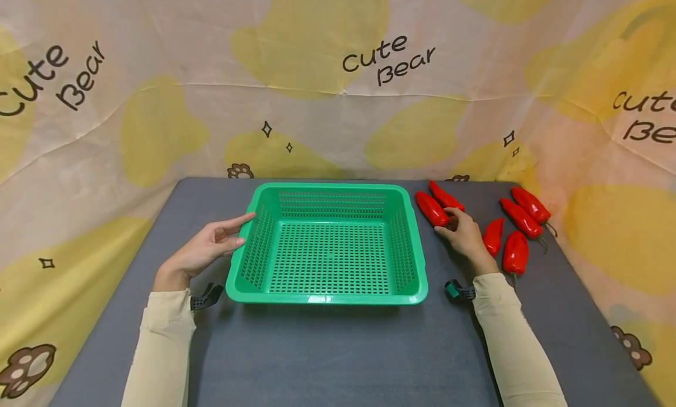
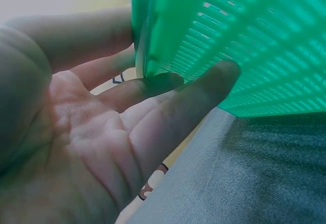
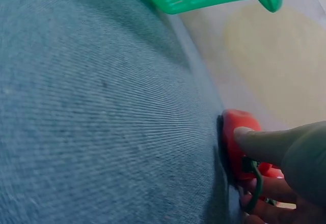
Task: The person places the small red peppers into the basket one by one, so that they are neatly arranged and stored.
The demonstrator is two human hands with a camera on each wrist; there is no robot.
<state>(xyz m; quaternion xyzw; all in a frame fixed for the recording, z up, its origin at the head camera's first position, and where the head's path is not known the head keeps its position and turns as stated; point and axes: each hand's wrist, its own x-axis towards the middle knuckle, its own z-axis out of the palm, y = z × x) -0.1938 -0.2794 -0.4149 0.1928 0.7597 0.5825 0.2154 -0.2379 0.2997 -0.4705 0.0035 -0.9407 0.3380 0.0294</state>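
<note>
A green plastic basket (image 1: pixel 327 300) with slotted walls and floor stands at the middle of the table. My left hand (image 1: pixel 206 248) holds its left rim; in the left wrist view the thumb lies at the rim's edge and the fingers reach under it against the outer wall. To the basket's right, my right hand (image 1: pixel 463 234) pinches a red chili pepper (image 1: pixel 430 207) near its stem end. That pepper (image 3: pixel 235 142) lies on the tabletop in the right wrist view, thumb on one side, its green stem by the fingers. Another red pepper (image 1: pixel 446 197) lies just behind it.
Several more red peppers lie at the right: a small one (image 1: pixel 493 237) and a stemmed one (image 1: pixel 515 254) beside the right wrist, and a pair (image 1: pixel 530 204) near the table's right edge. A printed cloth (image 1: pixel 317 55) hangs behind the grey table (image 1: pixel 338 360).
</note>
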